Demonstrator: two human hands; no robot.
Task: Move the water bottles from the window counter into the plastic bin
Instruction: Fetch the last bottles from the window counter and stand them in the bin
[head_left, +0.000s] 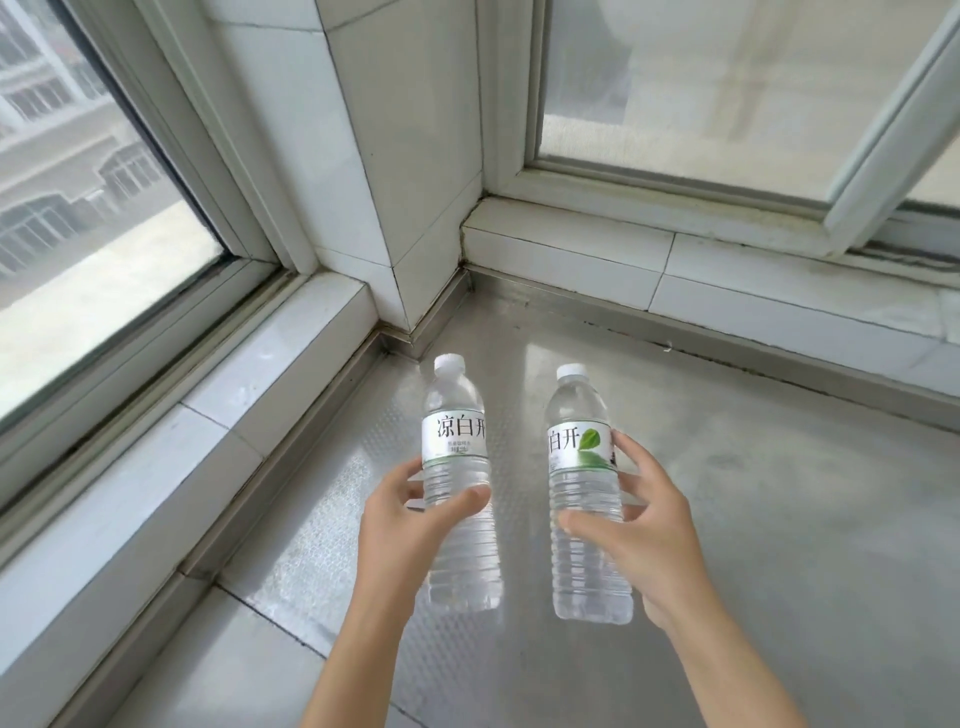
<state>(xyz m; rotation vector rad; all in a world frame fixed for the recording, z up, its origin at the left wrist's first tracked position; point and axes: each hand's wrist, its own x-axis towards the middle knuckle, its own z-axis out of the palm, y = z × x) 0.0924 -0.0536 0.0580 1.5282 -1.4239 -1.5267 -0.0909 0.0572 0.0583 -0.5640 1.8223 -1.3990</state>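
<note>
Presently left hand (400, 525) grips left water bottle (457, 483), right hand (639, 530) grips right water bottle (584, 493); advise keeping both upright over the steel counter (779, 493).

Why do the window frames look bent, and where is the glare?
Head view: the wide-angle lens bows the window frames; daylight glares off the steel counter behind the left bottle and right bottle; each hand, left hand and right hand, looks sharp.

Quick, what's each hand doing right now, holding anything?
Left hand: grips the left water bottle below its label.
Right hand: grips the right water bottle around its middle.
</note>
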